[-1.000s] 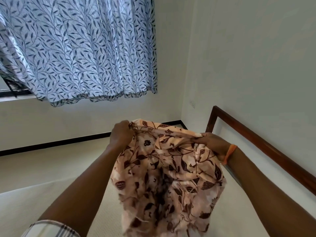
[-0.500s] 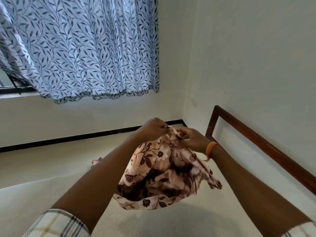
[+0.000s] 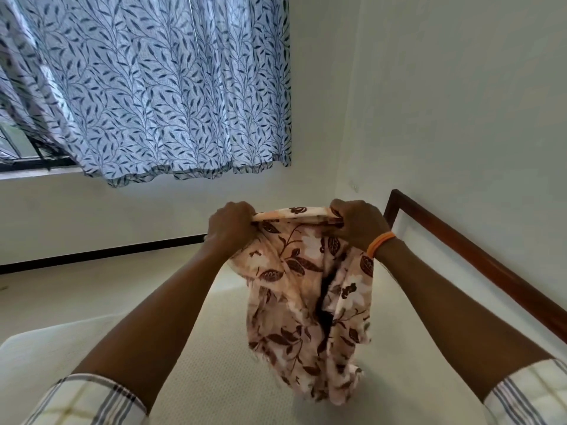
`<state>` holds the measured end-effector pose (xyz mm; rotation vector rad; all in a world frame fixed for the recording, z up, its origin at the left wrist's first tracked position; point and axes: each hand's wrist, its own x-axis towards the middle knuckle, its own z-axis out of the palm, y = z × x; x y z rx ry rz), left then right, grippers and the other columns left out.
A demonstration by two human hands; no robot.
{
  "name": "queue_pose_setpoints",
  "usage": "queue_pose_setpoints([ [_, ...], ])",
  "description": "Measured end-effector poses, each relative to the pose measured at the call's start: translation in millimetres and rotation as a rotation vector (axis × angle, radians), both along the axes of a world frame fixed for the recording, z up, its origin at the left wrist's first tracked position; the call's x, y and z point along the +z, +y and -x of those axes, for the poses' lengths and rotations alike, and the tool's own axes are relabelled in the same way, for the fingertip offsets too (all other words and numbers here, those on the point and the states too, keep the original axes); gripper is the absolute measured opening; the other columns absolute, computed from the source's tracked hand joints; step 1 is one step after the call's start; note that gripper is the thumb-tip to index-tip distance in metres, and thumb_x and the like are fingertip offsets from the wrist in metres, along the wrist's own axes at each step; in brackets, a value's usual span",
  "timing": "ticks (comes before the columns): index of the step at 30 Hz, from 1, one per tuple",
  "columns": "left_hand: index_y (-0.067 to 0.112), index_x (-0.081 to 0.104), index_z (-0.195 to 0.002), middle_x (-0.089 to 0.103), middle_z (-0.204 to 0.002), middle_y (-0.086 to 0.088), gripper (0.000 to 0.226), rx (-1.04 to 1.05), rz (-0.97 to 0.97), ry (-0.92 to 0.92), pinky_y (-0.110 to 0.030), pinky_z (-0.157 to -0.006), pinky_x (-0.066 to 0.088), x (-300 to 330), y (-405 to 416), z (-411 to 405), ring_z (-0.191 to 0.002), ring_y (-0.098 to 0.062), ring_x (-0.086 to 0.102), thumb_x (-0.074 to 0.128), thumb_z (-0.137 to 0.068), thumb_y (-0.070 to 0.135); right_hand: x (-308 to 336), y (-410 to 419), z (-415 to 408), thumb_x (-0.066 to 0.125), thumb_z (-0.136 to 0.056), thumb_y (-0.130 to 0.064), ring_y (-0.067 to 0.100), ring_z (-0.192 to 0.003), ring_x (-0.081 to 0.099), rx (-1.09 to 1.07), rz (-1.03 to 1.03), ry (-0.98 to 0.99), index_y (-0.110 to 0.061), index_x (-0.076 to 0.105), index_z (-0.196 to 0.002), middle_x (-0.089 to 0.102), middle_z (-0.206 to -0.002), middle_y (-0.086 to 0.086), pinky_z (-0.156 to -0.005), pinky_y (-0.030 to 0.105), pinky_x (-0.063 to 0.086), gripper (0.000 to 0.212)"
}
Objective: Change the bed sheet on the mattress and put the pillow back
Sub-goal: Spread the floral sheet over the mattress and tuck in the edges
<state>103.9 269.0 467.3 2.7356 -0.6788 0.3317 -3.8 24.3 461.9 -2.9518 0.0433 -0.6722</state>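
Sheet: the bed sheet (image 3: 306, 289) was a thin cloth, peach and cream with dark brown leaves and flowers on trailing stems; a short stretch of its edge was pulled taut and level between the two fists, and the rest hung down from there in loose bunched folds, with a deep dark crease running down the middle.
Sheet position: held up in the air above the mattress (image 3: 214, 378), in front of the person at arm's length; its lower end hung low over the mattress, and whether it touched could not be told.
Left hand: the left hand (image 3: 231, 227) was closed in a fist around the left end of the taut edge, knuckles toward the camera.
Right hand: the right hand (image 3: 357, 227) was closed in a fist around the right end of the same edge, close to the left one; an orange band (image 3: 380, 243) sat on its wrist.
Sleeves: checked cream and grey cuffs (image 3: 89, 400) showed at the bottom corners.
Mattress: bare, off-white, with a fine dotted texture.
Bed frame: a dark wooden rail (image 3: 478, 259) ran along the right side against the white wall (image 3: 460, 102).
Window: a blue curtain (image 3: 159, 87) with a leaf print hung over it, upper left.
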Motion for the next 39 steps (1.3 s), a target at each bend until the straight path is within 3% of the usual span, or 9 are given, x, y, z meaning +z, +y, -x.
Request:
queue_pose_setpoints([
  [4,0.017,0.072,-0.092,0.07,-0.087,-0.008,0.012,0.083,0.102,-0.059,-0.031,-0.063,0.04,-0.4,14.7,-1.6,-0.076,-0.031,0.063,0.063,-0.084,0.019,-2.2,-16.3,-2.5,0.059,-0.083,-0.018,0.034,-0.081,0.065,-0.123,0.058,0.072,-0.015,0.061,-0.084,0.065,-0.084,0.008,-0.063,0.036,0.049,0.003],
  [10,0.009,0.077,-0.091,0.068,-0.087,-0.011,0.015,-0.036,0.413,0.047,-0.027,-0.06,0.034,22.0,13.7,-18.4,-0.081,-0.025,0.062,0.065,-0.086,0.017,-4.6,-44.3,1.3,0.051,-0.082,-0.007,0.033,-0.078,0.065,-0.27,-0.072,0.161,-0.02,0.051,-0.061,0.055,-0.07,0.004,-0.067,0.034,0.052,0.024],
  [17,0.01,0.067,-0.096,0.068,-0.089,-0.006,0.03,-0.178,0.449,0.102,-0.03,-0.058,0.041,36.3,-19.2,-6.3,-0.075,-0.022,0.061,0.046,-0.102,0.03,-1.0,-35.3,3.9,0.058,-0.083,-0.017,0.043,-0.105,0.057,-0.516,-0.284,-0.034,-0.006,0.061,-0.114,0.053,-0.118,0.021,-0.086,0.045,0.049,0.032],
  [22,0.007,0.06,-0.082,0.065,-0.082,-0.011,0.025,-0.219,0.403,0.135,-0.036,-0.063,0.044,37.3,-55.9,7.5,-0.074,-0.028,0.06,0.046,-0.099,0.019,-7.6,76.8,25.0,0.074,-0.078,-0.048,0.013,-0.065,0.061,-0.033,-0.626,-0.203,-0.019,0.049,-0.102,0.06,-0.074,-0.011,-0.058,0.027,0.048,0.045],
  [25,0.008,0.058,-0.07,0.062,-0.07,-0.008,0.026,-0.21,0.592,0.341,-0.032,-0.062,0.04,35.5,-68.3,10.4,-0.067,-0.024,0.057,0.048,-0.093,0.016,-34.8,107.3,20.8,0.078,-0.071,-0.054,0.011,-0.086,0.064,0.091,-0.735,0.089,-0.019,0.043,-0.133,0.066,-0.099,-0.009,-0.08,0.028,0.055,0.079],
  [28,0.01,0.065,-0.069,0.067,-0.067,-0.006,0.032,-0.187,0.855,0.535,-0.031,-0.064,0.048,38.8,-68.5,17.1,-0.065,-0.02,0.062,0.047,-0.093,0.018,-54.9,100.5,6.0,0.068,-0.088,-0.032,0.033,-0.097,0.066,0.037,-0.65,0.103,-0.008,0.063,-0.118,0.071,-0.106,0.015,-0.08,0.03,0.05,0.039],
  [31,0.003,0.07,-0.075,0.071,-0.075,-0.017,0.033,-0.125,0.964,0.616,-0.041,-0.072,0.057,27.1,-52.7,2.5,-0.073,-0.031,0.069,0.048,-0.091,0.022,-52.1,90.1,-2.8,0.06,-0.093,-0.015,0.033,-0.072,0.064,0.018,-0.646,-0.025,0.0,0.07,-0.083,0.069,-0.078,0.018,-0.065,0.035,0.045,0.02],
  [34,0.007,0.069,-0.084,0.069,-0.088,-0.021,0.027,-0.077,1.064,0.811,-0.05,-0.077,0.053,3.1,-32.1,-2.0,-0.089,-0.046,0.066,0.052,-0.089,0.028,-42.8,83.2,-10.8,0.058,-0.085,-0.006,0.024,-0.056,0.055,-0.044,-0.898,-0.021,0.005,0.068,-0.072,0.062,-0.062,0.014,-0.054,0.032,0.043,0.02],
  [39,0.004,0.06,-0.118,0.07,-0.114,-0.013,0.042,-0.381,0.963,0.944,-0.035,-0.088,0.055,-35.0,-18.2,44.7,-0.1,-0.024,0.069,0.064,-0.092,0.038,-34.6,89.2,-28.7,0.063,-0.088,-0.01,0.019,-0.055,0.058,-0.082,-1.565,0.028,-0.006,0.071,-0.074,0.065,-0.068,0.009,-0.055,0.029,0.047,0.016],
])
